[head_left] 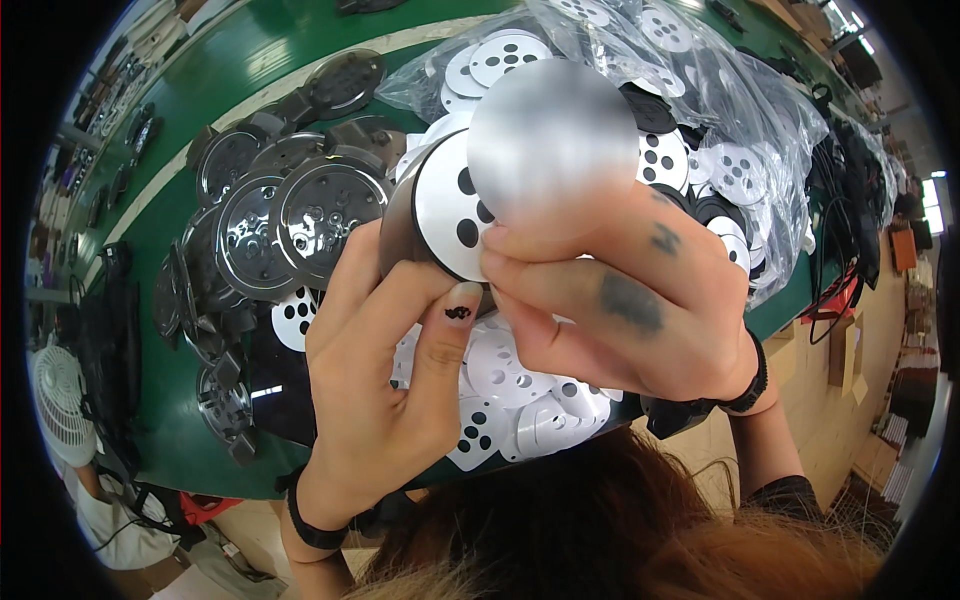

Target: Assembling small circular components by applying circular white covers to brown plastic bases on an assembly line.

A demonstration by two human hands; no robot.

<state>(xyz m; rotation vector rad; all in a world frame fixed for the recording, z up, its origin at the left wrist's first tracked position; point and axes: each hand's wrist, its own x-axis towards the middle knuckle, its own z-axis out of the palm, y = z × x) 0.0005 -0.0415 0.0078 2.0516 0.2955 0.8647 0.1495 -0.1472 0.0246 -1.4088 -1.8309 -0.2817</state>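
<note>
A green-topped workbench (190,420) is stretching across the view; a white fan (60,405) is standing at lower left; daylight is coming through a window (935,200) at right; cardboard boxes (845,350) are sitting on the pale floor (830,420).

Dark round housings (300,205) on green table (180,440); white fan (60,405), possibly floor-standing.
</note>
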